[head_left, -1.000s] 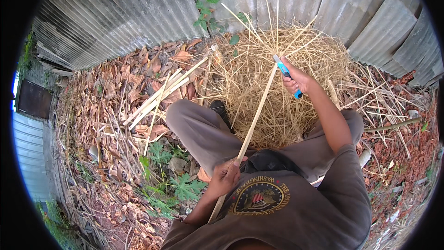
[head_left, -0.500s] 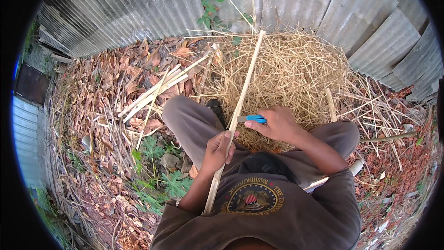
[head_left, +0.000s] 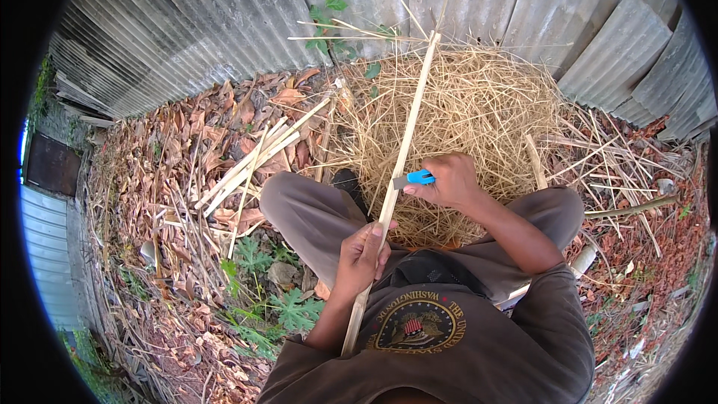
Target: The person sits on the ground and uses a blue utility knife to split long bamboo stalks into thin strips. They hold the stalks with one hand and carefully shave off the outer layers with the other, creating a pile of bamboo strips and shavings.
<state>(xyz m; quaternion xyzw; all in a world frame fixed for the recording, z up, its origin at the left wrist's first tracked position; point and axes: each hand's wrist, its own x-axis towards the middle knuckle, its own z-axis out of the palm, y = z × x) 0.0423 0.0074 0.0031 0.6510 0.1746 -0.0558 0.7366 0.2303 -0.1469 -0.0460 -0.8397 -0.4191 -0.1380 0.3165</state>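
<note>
Left hand (head_left: pixel 360 260) clasps strip (head_left: pixel 412 116); gap above, right hand (head_left: pixel 452 180) grips knife (head_left: pixel 420 177) at strip's edge

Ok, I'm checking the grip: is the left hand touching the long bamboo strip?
Touching: the head view shows the left hand closed around the bamboo strip, toward its lower end.

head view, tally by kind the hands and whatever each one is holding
Left hand and right hand: 2
Blue knife: 1
Long pale strip: 1
Total: 4
</note>
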